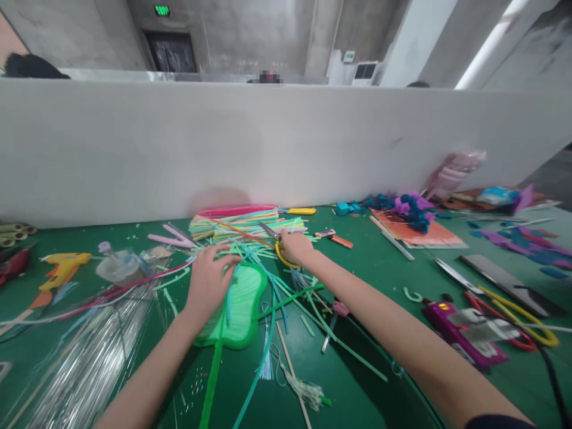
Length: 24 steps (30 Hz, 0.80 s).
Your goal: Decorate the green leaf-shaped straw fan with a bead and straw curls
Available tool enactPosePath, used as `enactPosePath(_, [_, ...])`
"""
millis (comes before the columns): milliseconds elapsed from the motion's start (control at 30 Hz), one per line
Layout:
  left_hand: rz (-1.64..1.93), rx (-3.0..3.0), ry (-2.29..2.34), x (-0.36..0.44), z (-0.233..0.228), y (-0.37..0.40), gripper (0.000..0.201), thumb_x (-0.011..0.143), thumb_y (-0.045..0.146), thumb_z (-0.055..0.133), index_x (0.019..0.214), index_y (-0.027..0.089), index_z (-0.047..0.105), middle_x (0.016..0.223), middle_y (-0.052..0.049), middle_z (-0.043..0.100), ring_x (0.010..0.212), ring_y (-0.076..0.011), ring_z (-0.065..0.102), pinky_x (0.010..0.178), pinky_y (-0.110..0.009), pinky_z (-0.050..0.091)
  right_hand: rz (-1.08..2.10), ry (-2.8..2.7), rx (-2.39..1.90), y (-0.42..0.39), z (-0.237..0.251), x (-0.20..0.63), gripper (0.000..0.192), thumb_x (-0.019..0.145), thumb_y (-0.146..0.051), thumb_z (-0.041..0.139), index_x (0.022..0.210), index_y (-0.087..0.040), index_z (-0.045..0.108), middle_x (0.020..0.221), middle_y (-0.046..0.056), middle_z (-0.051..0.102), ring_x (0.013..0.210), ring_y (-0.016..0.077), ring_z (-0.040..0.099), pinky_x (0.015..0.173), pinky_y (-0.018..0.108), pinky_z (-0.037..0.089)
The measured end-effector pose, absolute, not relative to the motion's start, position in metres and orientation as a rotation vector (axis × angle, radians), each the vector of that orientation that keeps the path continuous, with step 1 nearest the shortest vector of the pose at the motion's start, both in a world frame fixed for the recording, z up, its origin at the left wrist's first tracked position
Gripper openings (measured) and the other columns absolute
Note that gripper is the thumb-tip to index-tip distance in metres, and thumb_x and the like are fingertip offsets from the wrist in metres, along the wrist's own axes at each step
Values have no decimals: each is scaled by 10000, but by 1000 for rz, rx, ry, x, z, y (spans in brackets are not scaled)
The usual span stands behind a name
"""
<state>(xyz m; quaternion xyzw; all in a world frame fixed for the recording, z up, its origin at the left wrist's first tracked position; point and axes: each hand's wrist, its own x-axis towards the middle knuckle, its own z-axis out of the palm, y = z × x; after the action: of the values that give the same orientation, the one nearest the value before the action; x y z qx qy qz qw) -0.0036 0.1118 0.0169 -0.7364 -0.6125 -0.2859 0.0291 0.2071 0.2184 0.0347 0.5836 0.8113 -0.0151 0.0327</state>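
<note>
**Two hands among straws and strips on a green surface**

Two bare arms reach forward in the head view, over a green surface (384, 280) crowded with craft bits. The left hand (208, 280) lies palm down on the upper edge of a green ribbed pad (239, 310), fingers (223, 253) spread and stretched toward a stack of coloured straws (241, 225); it presses rather than grips, with nothing closed inside it. The right hand (295, 247) sits just to the right of it, at the near edge of that stack, with its fingers curled round the yellow handle of a pair of scissors (279, 247); the grey blades point up and left over the straws. Loose green and blue strips (286, 298) fan out beneath both wrists and trail toward the near edge.

Left of the arms lie a yellow glue gun (62, 268), a crumpled clear plastic bag (118, 265) and a bundle of clear shiny rods (89, 363). To the right rest a purple glue gun (456, 330), a second pair of scissors with red and yellow handles (513, 316), a dark flat bar (509, 283) and a heap of blue and purple cut-outs (409, 208) on an orange sheet (424, 235). A white partition wall (286, 149) runs along the far side of the surface.
</note>
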Motion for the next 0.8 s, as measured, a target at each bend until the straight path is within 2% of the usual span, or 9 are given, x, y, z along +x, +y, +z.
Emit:
enactPosePath(133, [-848, -2288, -1872, -3, 17, 153, 348, 894, 191, 506, 1202, 216, 666, 1378, -153, 503, 1292, -355, 422, 1040, -567, 350, -29, 2592, 1730, 186, 46, 224, 344, 967, -179, 490, 1299, -100, 526, 1282, 255, 527, 1195, 334, 523, 920, 483, 444])
enactPosePath(167, [-838, -2314, -1868, -4, 16, 156, 373, 896, 202, 508, 1246, 200, 637, 1379, -165, 500, 1293, -354, 423, 1043, -564, 349, -42, 2647, 1669, 173, 48, 230, 326, 967, -183, 490, 1277, -100, 546, 1266, 253, 534, 1190, 328, 520, 924, 465, 433])
enactPosePath(233, [-812, -2393, -1860, -5, 14, 150, 354, 900, 253, 520, 1224, 186, 647, 1333, -163, 541, 1259, -333, 465, 1050, -540, 360, -140, 2764, 1455, 147, 48, 239, 259, 935, -282, 587, 1162, -166, 629, 1152, 151, 607, 1106, 257, 561, 909, 362, 434])
enactPosePath(300, [-779, -2488, -1858, -6, 12, 132, 284, 902, 319, 533, 1090, 202, 710, 1243, -130, 612, 1194, -305, 525, 1042, -511, 384, -252, 2876, 1217, 123, 43, 245, 250, 872, -372, 681, 1068, -217, 668, 1035, 71, 636, 1009, 200, 578, 870, 295, 431])
enactPosePath(467, [-697, -2695, -1869, -17, 13, 75, 272, 908, 447, 533, 940, 271, 740, 938, -26, 723, 937, -204, 649, 857, -344, 512, -229, 3026, 1035, 98, 17, 240, 134, 879, -253, 667, 978, -162, 663, 975, 84, 639, 957, 225, 545, 810, 331, 408])
enactPosePath(533, [-623, -2749, -1897, -24, 12, 58, 265, 878, 447, 582, 1024, 287, 735, 916, -30, 715, 908, -201, 658, 804, -308, 518, -273, 3007, 1035, 98, 9, 236, 58, 900, -190, 619, 937, -175, 662, 930, 61, 650, 924, 211, 552, 770, 316, 393])
enactPosePath(600, [-549, -2720, -1931, -31, 9, 46, 272, 854, 420, 616, 1061, 281, 725, 885, -35, 710, 897, -213, 659, 768, -301, 514, -315, 3004, 1077, 99, 5, 235, 84, 914, -141, 574, 917, -175, 651, 902, 52, 653, 904, 198, 560, 753, 308, 380])
enactPosePath(700, [-546, -2668, -1909, -39, 5, 42, 181, 885, 310, 557, 954, 262, 717, 850, -19, 718, 866, -197, 664, 740, -287, 510, -328, 3022, 1175, 97, 8, 234, 102, 922, -118, 549, 922, -169, 638, 903, 55, 656, 897, 195, 567, 771, 313, 375])
enactPosePath(800, [-609, -2591, -1896, -49, 9, 54, 218, 894, 226, 489, 925, 252, 703, 903, -25, 731, 885, -196, 662, 787, -307, 515, -312, 3092, 1224, 88, 17, 229, 133, 946, -121, 518, 942, -175, 640, 911, 54, 666, 898, 198, 572, 795, 325, 378])
